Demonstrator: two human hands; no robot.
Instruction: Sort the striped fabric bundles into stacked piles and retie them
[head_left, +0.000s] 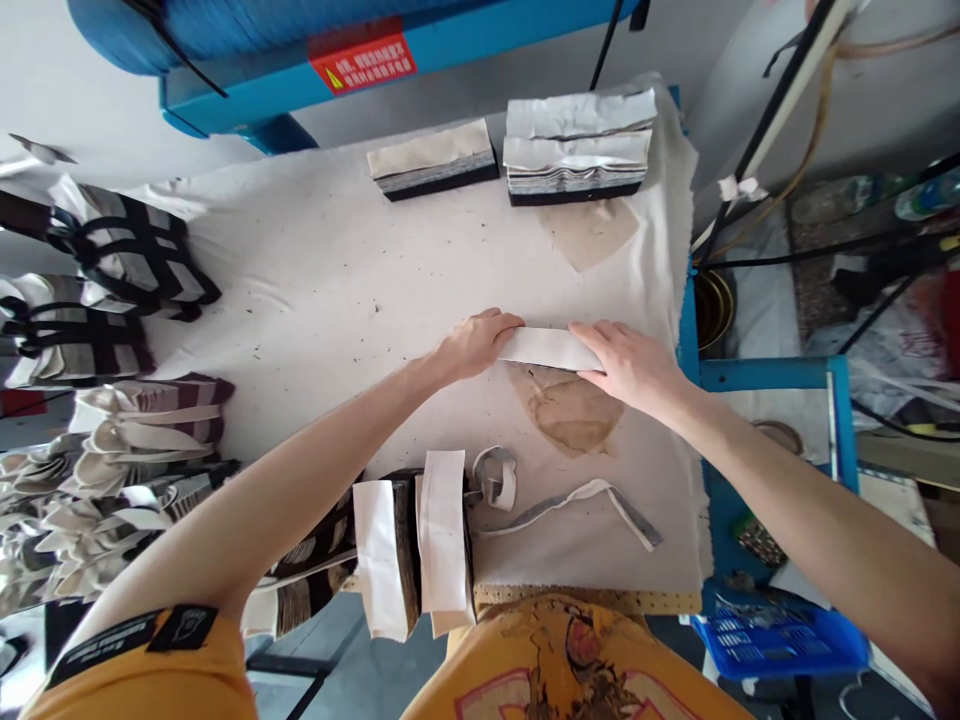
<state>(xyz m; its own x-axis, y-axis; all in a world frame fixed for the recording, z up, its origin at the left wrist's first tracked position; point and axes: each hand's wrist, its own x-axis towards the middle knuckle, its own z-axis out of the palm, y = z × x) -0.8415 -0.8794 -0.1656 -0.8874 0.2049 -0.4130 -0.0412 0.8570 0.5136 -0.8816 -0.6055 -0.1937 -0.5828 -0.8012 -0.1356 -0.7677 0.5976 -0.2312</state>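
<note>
- One pale strip (553,347) is at the centre of my work, spanning the gap between both hands over the right half of the bench (664,602), light face up, with a thin dark line along its near edge. From my end I can't tell whether it touches the surface, or whether it is one layer or several.
- My left hand (474,343) has its grip closed on the strip's left end.
- My right hand (632,365) has its grip around the right end, fingers laid over the top.
- A brown patch (577,415) shows on the bench's pale cloth (300,260), just on the near side of the strip; a fainter patch (589,235) lies farther off.
- Nearer me, a curled strip (495,478) and a long bent strip (592,490) lie loose on the cloth.
- Left of those, two white-topped stacks (444,530) stand side by side at the near edge.
- Toward the far edge I see a low stack (433,160) and, to its right, a taller stack (579,150) in two rows.
- Off to the left I have black-banded bundles (139,250) and heaped fabric pieces (82,520).
- Outermost, a blue machine frame (465,55) bears a red label (364,62), and a blue basket (780,640) shows at lower right.
</note>
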